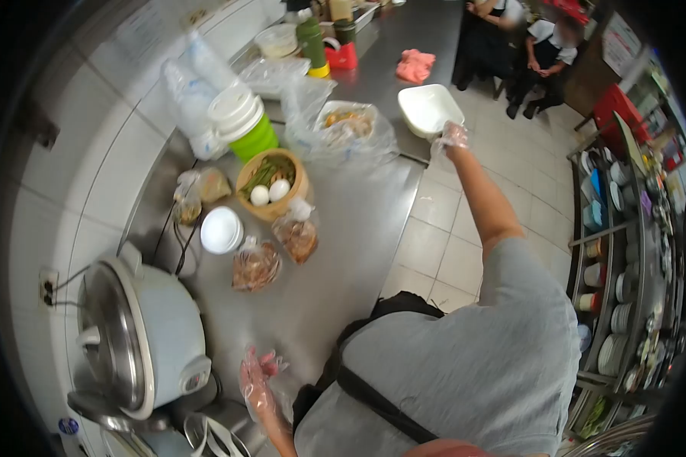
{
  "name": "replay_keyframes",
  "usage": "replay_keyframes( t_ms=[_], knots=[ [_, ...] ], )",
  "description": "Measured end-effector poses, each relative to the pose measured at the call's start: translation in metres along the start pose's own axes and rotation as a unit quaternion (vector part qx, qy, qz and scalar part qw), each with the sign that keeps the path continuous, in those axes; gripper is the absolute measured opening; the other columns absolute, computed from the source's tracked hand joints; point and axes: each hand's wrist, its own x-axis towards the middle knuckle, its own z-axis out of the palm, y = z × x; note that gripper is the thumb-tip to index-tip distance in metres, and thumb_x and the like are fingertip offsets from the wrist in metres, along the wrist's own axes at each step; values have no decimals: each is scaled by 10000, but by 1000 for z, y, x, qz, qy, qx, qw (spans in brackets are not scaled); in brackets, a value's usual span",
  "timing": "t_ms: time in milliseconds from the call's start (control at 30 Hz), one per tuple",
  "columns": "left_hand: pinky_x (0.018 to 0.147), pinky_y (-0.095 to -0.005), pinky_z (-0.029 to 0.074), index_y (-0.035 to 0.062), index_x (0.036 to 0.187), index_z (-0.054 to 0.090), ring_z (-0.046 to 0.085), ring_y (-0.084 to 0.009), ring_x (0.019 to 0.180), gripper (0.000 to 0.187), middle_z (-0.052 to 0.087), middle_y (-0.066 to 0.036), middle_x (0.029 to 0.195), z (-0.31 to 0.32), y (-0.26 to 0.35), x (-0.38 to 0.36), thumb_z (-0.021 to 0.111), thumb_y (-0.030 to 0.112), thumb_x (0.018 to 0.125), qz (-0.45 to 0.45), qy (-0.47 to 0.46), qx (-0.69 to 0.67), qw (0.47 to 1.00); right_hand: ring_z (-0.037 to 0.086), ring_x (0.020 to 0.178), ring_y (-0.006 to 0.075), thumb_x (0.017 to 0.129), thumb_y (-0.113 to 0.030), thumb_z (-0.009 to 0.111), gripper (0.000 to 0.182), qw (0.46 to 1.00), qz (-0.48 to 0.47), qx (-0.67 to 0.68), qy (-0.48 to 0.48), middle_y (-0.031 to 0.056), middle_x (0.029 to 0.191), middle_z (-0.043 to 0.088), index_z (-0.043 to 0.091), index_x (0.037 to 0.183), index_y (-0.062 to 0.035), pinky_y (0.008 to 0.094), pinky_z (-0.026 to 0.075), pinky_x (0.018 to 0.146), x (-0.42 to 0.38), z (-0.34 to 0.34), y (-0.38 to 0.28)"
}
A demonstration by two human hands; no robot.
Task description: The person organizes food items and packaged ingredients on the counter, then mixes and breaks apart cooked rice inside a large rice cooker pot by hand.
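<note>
My right hand (451,137), in a clear plastic glove, reaches far out and grips the near edge of a white rectangular dish (427,105) on the steel counter (358,228). My left hand (258,378), also gloved, hovers low over the counter beside a grey rice cooker (137,335); its fingers are loosely apart and hold nothing. Between the hands stand a wooden bowl (274,209) with greens and two white eggs, a round white lid (222,230) and two knotted bags of brown food (256,266).
A clear bag of food (344,129), a green container with white lids (248,128), bottles and a pink cloth (415,66) lie farther along the counter. A shelf of dishes (625,228) stands at right. Two people (545,53) sit at the back.
</note>
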Motion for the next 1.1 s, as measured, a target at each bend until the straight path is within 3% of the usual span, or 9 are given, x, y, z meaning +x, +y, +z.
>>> replay_keyframes(
  t_ms=[67, 133, 267, 367, 467, 533, 733, 1000, 1100],
  knots=[
    [687, -271, 480, -31, 1279, 521, 569, -110, 703, 513, 689, -94, 925, -1, 2, -1, 550, 383, 977, 3, 6, 15, 1000, 667, 778, 258, 946, -246, 540, 241, 996, 71, 52, -26, 169, 847, 656, 614, 983, -19, 370, 529, 537, 28, 32, -17],
    [686, -269, 478, -28, 1279, 522, 566, -105, 699, 507, 691, -91, 922, -2, 1, 0, 553, 377, 977, -12, 17, 7, 1000, 660, 789, 309, 980, -282, 492, 330, 520, 408, 750, -17, 212, 970, 640, 527, 1162, -9, 394, 538, 526, 49, 33, -41],
    [677, -263, 469, -34, 1279, 530, 571, -104, 688, 493, 689, -79, 897, -5, -1, -3, 565, 352, 974, -25, 31, 3, 999, 644, 763, 291, 983, -308, 481, 466, 436, 371, 819, -37, 203, 1080, 625, 451, 1271, 57, 375, 551, 515, 53, 24, -79],
    [672, -251, 477, -21, 1276, 528, 570, -95, 688, 472, 694, -84, 911, -12, -7, -4, 566, 341, 976, -37, 58, -12, 998, 658, 899, 343, 948, -362, 546, 502, 572, 359, 736, 34, 196, 1156, 614, 467, 1302, -15, 425, 554, 622, 33, 3, -137],
    [665, -247, 482, -16, 1272, 535, 584, -96, 700, 449, 694, -81, 914, -16, -15, -7, 564, 321, 978, -21, 75, 7, 997, 630, 1062, 317, 844, -414, 665, 644, 894, -36, 401, 195, 194, 1137, 647, 471, 1336, -45, 421, 510, 870, 27, 13, -214],
    [663, -249, 486, -13, 1273, 536, 589, -98, 705, 434, 693, -81, 919, -11, -10, -9, 565, 304, 978, -31, 80, 24, 996, 630, 1024, 355, 839, -373, 652, 621, 958, -80, 277, 8, 188, 1150, 644, 476, 1366, -94, 443, 473, 941, 14, -29, -283],
    [686, -251, 486, -3, 1276, 539, 587, -99, 724, 394, 691, -85, 939, 5, 1, -8, 567, 254, 979, -34, 69, 52, 996, 632, 1053, 328, 845, -260, 597, 494, 933, -223, 39, -281, 147, 1141, 661, 530, 1333, -224, 425, 489, 915, 37, -26, -373],
    [709, -258, 485, -5, 1251, 561, 589, -108, 744, 367, 695, -94, 968, -18, -14, -11, 570, 234, 973, -58, 80, 65, 993, 649, 998, 237, 778, 48, 556, 480, 844, -160, 479, 182, 106, 1164, 651, 617, 1220, -129, 337, 497, 889, 102, -74, -282],
    [704, -257, 483, -4, 1245, 568, 592, -108, 740, 359, 699, -100, 960, -17, -18, -6, 579, 224, 968, -58, 89, 52, 993, 642, 997, 296, 778, -23, 567, 436, 941, -47, 214, 260, 134, 1098, 676, 619, 1197, -132, 385, 494, 871, 152, -27, -186]
  ],
)
